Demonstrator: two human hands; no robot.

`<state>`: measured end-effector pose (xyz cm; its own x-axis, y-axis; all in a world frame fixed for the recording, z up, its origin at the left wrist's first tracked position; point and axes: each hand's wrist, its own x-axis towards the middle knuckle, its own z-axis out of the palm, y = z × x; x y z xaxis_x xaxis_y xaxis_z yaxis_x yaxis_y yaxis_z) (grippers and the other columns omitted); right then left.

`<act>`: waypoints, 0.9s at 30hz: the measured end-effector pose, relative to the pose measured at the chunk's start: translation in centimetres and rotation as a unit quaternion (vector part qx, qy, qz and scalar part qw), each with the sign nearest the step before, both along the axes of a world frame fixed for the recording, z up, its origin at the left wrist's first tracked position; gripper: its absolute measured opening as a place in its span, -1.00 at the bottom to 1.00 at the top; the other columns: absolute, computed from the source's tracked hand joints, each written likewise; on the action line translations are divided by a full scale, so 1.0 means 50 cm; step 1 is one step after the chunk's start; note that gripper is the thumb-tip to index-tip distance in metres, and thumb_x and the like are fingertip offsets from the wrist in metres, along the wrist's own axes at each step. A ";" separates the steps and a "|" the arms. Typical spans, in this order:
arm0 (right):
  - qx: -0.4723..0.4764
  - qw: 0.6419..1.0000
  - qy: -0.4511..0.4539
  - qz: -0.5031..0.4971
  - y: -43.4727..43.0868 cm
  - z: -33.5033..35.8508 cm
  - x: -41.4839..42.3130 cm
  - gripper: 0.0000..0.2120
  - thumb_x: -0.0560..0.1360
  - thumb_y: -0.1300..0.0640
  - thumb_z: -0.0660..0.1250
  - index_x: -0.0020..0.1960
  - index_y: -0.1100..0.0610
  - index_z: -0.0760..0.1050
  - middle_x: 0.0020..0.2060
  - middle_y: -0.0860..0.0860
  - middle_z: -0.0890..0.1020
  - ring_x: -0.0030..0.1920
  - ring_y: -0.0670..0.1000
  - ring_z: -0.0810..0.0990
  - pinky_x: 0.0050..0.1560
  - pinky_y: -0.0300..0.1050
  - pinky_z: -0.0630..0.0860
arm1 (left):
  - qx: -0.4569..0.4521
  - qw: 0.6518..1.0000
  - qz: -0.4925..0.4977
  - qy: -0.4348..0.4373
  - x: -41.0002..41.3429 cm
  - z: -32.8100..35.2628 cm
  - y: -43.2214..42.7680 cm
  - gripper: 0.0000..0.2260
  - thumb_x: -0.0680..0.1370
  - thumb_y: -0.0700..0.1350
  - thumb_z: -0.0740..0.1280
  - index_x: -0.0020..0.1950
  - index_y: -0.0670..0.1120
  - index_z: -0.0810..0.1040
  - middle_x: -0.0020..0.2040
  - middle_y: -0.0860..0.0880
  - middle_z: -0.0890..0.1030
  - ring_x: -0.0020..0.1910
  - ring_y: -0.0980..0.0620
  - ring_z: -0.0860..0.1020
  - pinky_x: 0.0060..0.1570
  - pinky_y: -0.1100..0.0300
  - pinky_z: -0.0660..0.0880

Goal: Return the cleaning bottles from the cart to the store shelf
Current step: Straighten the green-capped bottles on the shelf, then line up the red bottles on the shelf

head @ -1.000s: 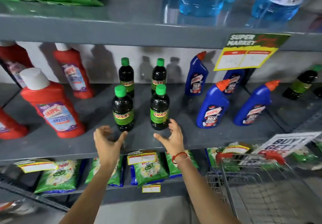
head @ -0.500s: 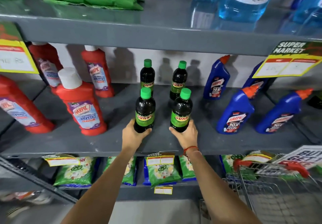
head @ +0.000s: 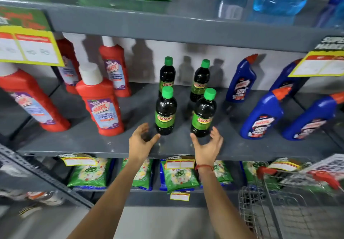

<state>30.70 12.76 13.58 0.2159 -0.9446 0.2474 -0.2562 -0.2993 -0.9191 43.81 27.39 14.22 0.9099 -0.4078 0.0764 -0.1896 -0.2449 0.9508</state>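
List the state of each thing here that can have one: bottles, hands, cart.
Front left dark bottle: upright, capped, on shelf, released.
Front right dark bottle: upright, capped, on shelf, released.
Two rear dark bottles: upright, capped.
Left hand: open, empty.
Right hand: open, empty.
Cart: visible part holds no bottles.

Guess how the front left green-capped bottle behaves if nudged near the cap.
Front left bottle is tall and narrow-based, so a push high up would likely tip it rather than slide it. It looks full of dark liquid, so probably heavy for its size. The rear bottle stands close behind and might get knocked.
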 end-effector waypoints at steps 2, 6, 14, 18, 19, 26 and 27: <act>-0.074 0.997 0.008 -0.030 0.063 -0.007 0.008 -0.52 0.33 0.10 0.49 0.17 0.23 0.44 0.00 0.23 0.49 0.04 0.21 0.47 0.10 0.23 0.47 | -0.043 0.999 0.027 0.008 0.008 -0.002 0.063 -0.68 0.38 -0.09 0.48 0.10 -0.03 0.54 0.01 0.01 0.65 -0.03 0.08 0.61 0.05 0.18 0.53; -0.149 0.977 0.017 0.150 0.189 0.000 0.080 -0.67 0.39 0.09 0.44 0.09 0.16 0.47 -0.05 0.15 0.52 0.00 0.13 0.50 0.08 -0.04 0.44 | -0.100 0.983 0.156 -0.001 0.047 -0.008 0.198 -0.83 0.41 -0.11 0.45 -0.04 -0.04 0.55 -0.16 0.03 0.64 -0.15 0.01 0.63 -0.10 0.17 0.57; 0.026 0.920 0.080 0.383 0.277 0.036 0.293 -0.18 0.23 0.05 0.57 0.36 0.22 0.25 0.27 0.18 0.43 0.27 0.10 0.43 0.30 0.00 0.39 | -0.050 0.947 0.309 -0.070 0.232 0.006 0.347 -0.29 0.31 -0.12 0.53 0.37 -0.16 0.27 0.29 -0.23 0.35 0.28 -0.10 0.36 0.25 0.32 0.28; 0.044 0.920 0.077 0.381 0.278 0.026 0.341 -0.36 0.28 0.13 0.54 0.25 0.26 0.34 0.18 0.21 0.52 0.20 0.15 0.49 0.20 -0.09 0.40 | -0.003 0.957 0.289 -0.032 0.316 -0.001 0.372 -0.12 0.25 -0.03 0.57 0.41 -0.23 0.18 0.37 -0.28 0.30 0.39 -0.20 0.28 0.40 -0.07 0.26; 0.049 0.919 0.075 0.385 0.278 0.023 0.346 -0.38 0.30 0.15 0.53 0.26 0.25 0.34 0.18 0.21 0.53 0.20 0.15 0.49 0.21 -0.07 0.41 | 0.006 0.959 0.281 -0.025 0.329 -0.002 0.373 -0.11 0.24 -0.02 0.57 0.41 -0.22 0.18 0.37 -0.27 0.32 0.39 -0.20 0.30 0.39 -0.10 0.27; 0.049 0.921 0.075 0.378 0.282 0.011 0.361 -0.40 0.33 0.15 0.50 0.25 0.25 0.30 0.19 0.21 0.53 0.19 0.15 0.50 0.26 0.05 0.44 | 0.025 0.957 0.284 -0.049 0.363 -0.011 0.365 -0.37 0.21 0.00 0.56 0.18 -0.12 0.40 0.14 -0.21 0.58 0.11 -0.19 0.55 0.05 0.05 0.44; 0.046 0.923 0.076 0.375 0.284 0.011 0.363 -0.41 0.33 0.14 0.50 0.25 0.25 0.30 0.18 0.21 0.53 0.19 0.14 0.50 0.24 0.01 0.44 | 0.027 0.956 0.286 -0.056 0.362 -0.011 0.365 -0.38 0.21 0.00 0.56 0.17 -0.12 0.41 0.13 -0.20 0.59 0.10 -0.19 0.56 0.03 0.05 0.44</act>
